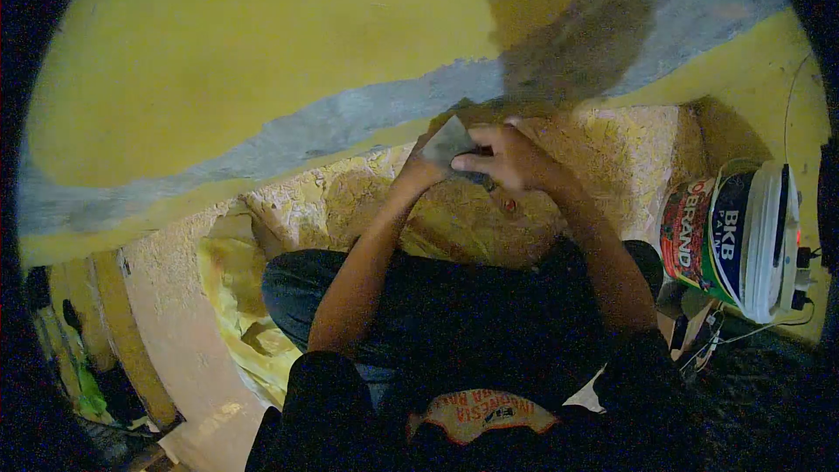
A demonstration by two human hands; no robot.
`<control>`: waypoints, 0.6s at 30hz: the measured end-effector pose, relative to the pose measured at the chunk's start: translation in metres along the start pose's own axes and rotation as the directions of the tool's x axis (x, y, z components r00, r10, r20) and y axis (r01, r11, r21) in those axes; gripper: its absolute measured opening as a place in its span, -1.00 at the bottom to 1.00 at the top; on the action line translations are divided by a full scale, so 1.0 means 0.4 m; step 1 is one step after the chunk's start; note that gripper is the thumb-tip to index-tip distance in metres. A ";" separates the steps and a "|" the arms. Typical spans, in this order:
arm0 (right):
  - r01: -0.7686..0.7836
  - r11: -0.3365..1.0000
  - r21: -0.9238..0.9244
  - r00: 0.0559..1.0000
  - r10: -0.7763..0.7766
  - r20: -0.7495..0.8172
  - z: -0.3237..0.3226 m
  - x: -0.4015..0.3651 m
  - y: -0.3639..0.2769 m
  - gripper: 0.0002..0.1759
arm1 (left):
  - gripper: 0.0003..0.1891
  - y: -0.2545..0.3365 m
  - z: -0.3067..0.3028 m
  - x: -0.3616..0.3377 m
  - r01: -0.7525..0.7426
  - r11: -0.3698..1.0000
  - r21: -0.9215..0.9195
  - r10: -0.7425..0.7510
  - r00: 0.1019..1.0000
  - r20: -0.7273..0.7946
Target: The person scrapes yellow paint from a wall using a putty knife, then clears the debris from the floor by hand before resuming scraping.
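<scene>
In the head view, my hands meet in front of my lap, close to the base of the wall. A flat grey piece with a pointed corner [448, 143] is between them; its exact kind cannot be made out. My left hand [423, 171] grips it from the left, with its fingers mostly hidden behind the piece. From the right, my right hand [511, 157] pinches its edge, thumb and fingers bent toward it. Below the hands, crumpled yellowish sheeting [476, 218] covers the floor, with a small reddish round spot [510, 205] on it.
A yellow wall [262, 52] with a rough grey band [350, 118] rises ahead. At right a labelled paint bucket [730, 240] lies tilted, with cables [712, 332] near it. Yellow plastic [232, 297] lies beside my left knee. A wooden edge [131, 332] stands at far left.
</scene>
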State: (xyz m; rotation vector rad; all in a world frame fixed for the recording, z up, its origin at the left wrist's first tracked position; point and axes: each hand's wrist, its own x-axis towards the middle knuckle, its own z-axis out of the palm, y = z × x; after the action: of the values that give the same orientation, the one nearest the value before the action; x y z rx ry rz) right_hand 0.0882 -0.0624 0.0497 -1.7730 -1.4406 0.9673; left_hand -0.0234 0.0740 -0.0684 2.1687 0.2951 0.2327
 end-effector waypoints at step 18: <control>0.118 0.987 -0.109 0.993 -0.118 0.010 0.013 -0.019 0.005 -0.66 | -0.57 0.085 -0.014 0.000 -0.036 0.972 0.231 -0.055 0.925 0.375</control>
State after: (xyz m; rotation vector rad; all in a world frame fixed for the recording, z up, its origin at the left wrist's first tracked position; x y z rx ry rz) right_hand 0.0838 -0.0700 0.0463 -1.7417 -1.6091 0.8453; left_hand -0.0206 0.0594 -0.0375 2.3862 0.1136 -0.2427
